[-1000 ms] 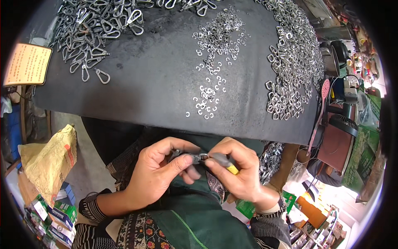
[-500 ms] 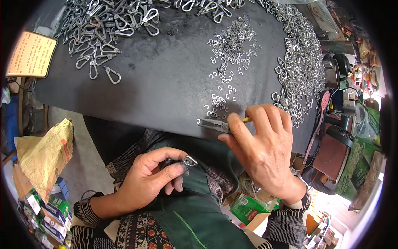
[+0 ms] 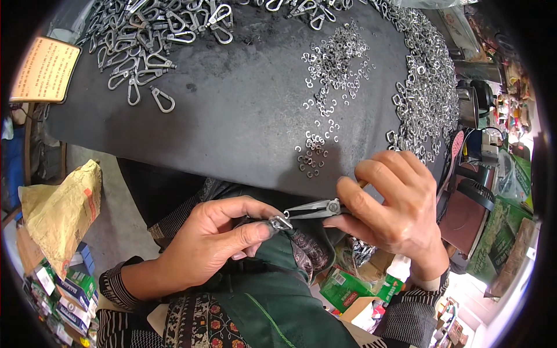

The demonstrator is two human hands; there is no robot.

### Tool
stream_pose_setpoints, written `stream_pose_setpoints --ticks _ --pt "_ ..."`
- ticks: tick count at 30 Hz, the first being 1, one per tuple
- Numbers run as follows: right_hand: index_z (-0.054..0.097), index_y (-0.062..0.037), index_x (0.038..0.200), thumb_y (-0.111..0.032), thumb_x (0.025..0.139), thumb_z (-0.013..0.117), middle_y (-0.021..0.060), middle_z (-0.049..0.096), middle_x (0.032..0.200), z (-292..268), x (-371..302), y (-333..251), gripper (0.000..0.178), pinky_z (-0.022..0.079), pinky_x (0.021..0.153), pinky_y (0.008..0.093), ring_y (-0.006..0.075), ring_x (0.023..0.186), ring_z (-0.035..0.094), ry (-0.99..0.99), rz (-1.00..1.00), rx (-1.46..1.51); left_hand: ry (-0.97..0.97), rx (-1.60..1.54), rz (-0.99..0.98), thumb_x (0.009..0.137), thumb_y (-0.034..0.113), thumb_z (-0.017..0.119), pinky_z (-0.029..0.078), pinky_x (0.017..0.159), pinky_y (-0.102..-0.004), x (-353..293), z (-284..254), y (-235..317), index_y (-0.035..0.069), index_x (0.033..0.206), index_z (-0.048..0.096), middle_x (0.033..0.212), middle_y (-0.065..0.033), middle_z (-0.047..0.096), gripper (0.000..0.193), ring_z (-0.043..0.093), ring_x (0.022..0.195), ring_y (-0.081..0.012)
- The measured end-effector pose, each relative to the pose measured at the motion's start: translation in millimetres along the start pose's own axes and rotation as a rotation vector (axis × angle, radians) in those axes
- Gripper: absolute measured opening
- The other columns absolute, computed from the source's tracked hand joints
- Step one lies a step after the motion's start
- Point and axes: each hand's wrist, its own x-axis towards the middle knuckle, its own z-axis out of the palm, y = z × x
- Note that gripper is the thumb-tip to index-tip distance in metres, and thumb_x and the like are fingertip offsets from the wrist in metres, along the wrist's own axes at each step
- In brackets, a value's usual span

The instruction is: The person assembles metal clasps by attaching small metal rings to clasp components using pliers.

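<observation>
Pinched tightly in the nearly closed left hand [image 3: 214,238], before the flat dark-grey table [image 3: 232,133]: small silver metal loop [image 3: 282,223], partly hidden. At its edge: tiny silver C-shaped ring [image 3: 286,214], at the tips of grey metal pliers [image 3: 317,209] wrapped in the curled right hand [image 3: 400,214]. Beyond, on the tabletop: heaped grey teardrop-shaped metal snap hooks [image 3: 163,100].

Pliers [image 3: 328,207] in person's R hand [image 3: 394,214]: metal, satin sheen. Small fitting [image 3: 282,223] in L hand [image 3: 223,235]: metal, polished-looking loop w/ bright glints. Tabletop [image 3: 232,127] beyond both hands: matt, mostly smooth, scuffed in patches. Hooks [image 3: 139,43] past L hand: dull metal, some shinier edges. C-rings [image 3: 336,55] & links [image 3: 432,87] ahead of R hand: glossy metal. Garment [image 3: 272,296] below hands: matt cloth; cuffs [image 3: 428,296] at wrists: textured fabric. Bag [image 3: 61,214] left of L hand: crinkled, prob. paper or woven plastic, hard to tell.
</observation>
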Motion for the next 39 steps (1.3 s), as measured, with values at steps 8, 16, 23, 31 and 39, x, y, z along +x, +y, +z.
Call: stream_pose_setpoints --ticks 8,16,23,31,39 --pt "0.062 -0.0093 0.086 -0.036 0.071 0.076 0.003 0.053 0.077 -1 -4 3 0.034 0.04 0.056 0.0314 0.0187 0.068 0.055 0.008 -0.018 0.046 -0.002 0.051 -0.019 0.096 0.006 0.061 0.036 0.056 -0.0211 3 8 2 -0.003 0.112 0.065 0.085 -0.0026 0.059 0.019 0.049 0.066 -0.0079" --pt "0.063 -0.0086 0.085 -0.043 0.071 0.076 0.005 0.055 0.077 -2 -24 -8 0.04 0.043 0.058 0.0365 0.0238 0.066 0.056 -0.033 0.078 0.027 0.028 0.281 0.09 0.096 0.007 0.06 0.037 0.057 -0.0213 7 21 1 -0.003 0.109 0.065 0.086 -0.0012 0.058 0.017 0.048 0.068 -0.006" --pt "0.061 -0.0069 0.092 -0.016 0.067 0.077 0.0068 0.055 0.085 3 -51 -16 0.031 0.044 0.069 0.038 0.0259 0.079 0.057 -0.029 0.315 0.106 0.08 0.092 -0.056 0.095 -0.001 0.053 0.038 0.061 -0.023 7 8 -31 0.001 0.131 0.053 0.1 -0.0059 0.06 0.036 0.048 0.07 -0.0102" --pt "0.065 -0.0049 0.086 -0.008 0.073 0.074 0.0094 0.06 0.076 48 -66 48 0.016 0.049 0.064 0.0422 0.0301 0.072 0.061 0.42 0.784 -0.193 0.169 0.026 -0.046 0.1 0.005 0.048 0.058 0.082 -0.0359 28 -20 -66 0.0 0.137 0.044 0.114 -0.0213 0.064 0.038 0.069 0.098 -0.0313" --pt "0.066 -0.0056 0.087 -0.016 0.078 0.071 0.0113 0.066 0.081 37 -67 68 0.015 0.05 0.066 0.0426 0.0342 0.074 0.065 0.311 0.974 -0.119 0.114 0.261 -0.041 0.1 0.006 0.05 0.057 0.059 -0.0272 24 -15 -56 -0.004 0.125 0.056 0.095 -0.0162 0.07 0.028 0.07 0.073 -0.0202"
